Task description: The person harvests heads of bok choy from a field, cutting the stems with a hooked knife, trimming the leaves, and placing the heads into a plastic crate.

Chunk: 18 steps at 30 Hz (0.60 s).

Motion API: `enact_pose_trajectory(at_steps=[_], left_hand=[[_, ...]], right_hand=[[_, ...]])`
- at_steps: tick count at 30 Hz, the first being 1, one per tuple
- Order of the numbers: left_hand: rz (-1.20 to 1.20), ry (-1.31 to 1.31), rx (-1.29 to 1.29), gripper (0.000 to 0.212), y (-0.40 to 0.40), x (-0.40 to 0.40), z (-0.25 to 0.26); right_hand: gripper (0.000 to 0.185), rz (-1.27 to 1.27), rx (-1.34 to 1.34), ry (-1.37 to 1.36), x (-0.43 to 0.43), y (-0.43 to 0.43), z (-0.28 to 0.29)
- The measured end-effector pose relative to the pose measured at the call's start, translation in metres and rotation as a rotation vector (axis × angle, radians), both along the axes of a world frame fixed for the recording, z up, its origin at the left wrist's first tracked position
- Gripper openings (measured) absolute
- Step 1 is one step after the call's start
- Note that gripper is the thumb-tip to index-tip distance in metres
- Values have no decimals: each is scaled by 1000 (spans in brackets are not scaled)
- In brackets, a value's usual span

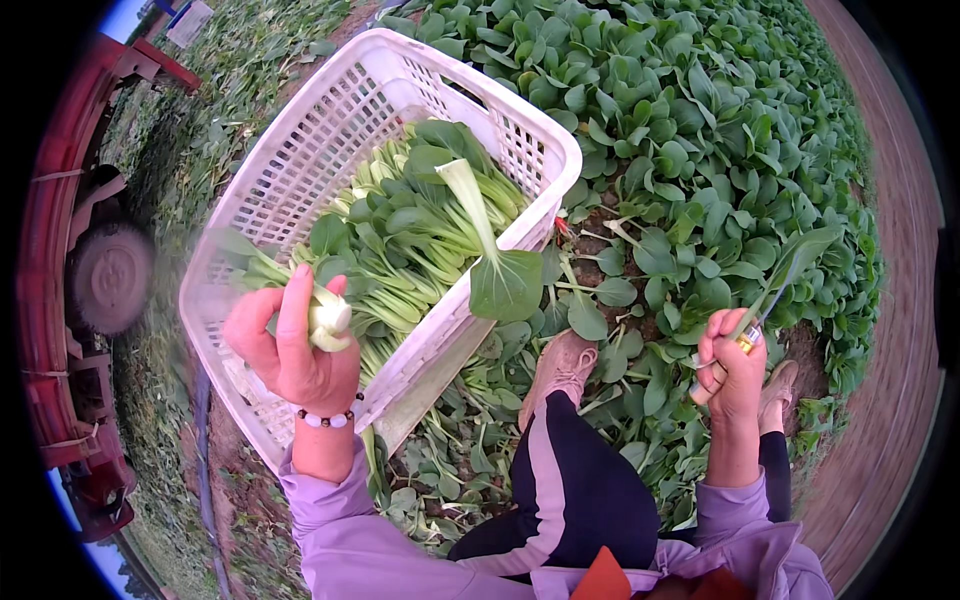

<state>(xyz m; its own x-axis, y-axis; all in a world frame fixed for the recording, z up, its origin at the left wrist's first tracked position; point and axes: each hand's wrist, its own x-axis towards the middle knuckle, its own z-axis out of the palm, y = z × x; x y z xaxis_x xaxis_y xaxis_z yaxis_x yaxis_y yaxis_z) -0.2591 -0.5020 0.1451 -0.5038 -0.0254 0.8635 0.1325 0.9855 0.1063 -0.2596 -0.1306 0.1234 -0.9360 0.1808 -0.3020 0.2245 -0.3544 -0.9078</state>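
My left hand point(300, 345), with a beaded bracelet at the wrist, grips a head of bok choy point(330, 319) over the near left part of a white plastic crate point(551, 139). The cut white base faces right and the blurred leaves point left. Inside the crate lie many bok choy heads point(420, 232) in rows. One loose leaf point(506, 285) hangs over the crate's right rim. Out to the right, my right hand point(731, 367) is closed around the handle of a small knife point(746, 341), its thin blade pointing up, with a green leaf point(799, 259) beside the blade.
Growing bok choy point(675, 97) fills the upper right. Cut leaves point(450, 480) litter the soil around my shoes point(559, 367). A dark hose point(204, 450) runs along the ground left of the crate. A red vehicle with a wheel point(112, 277) stands at far left; a dirt path point(892, 420) curves along the right.
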Motion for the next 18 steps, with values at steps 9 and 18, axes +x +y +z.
enact_pose_trajectory(at_steps=[9, 18], left_hand=[[-485, -1095, -401, 44, -72, -44, -185], [-473, -989, 163, 32, -19, -106, -111]], right_hand=[[37, 568, 992, -159, 97, 51, -93], [25, 487, 1038, -271, 113, 83, -110]])
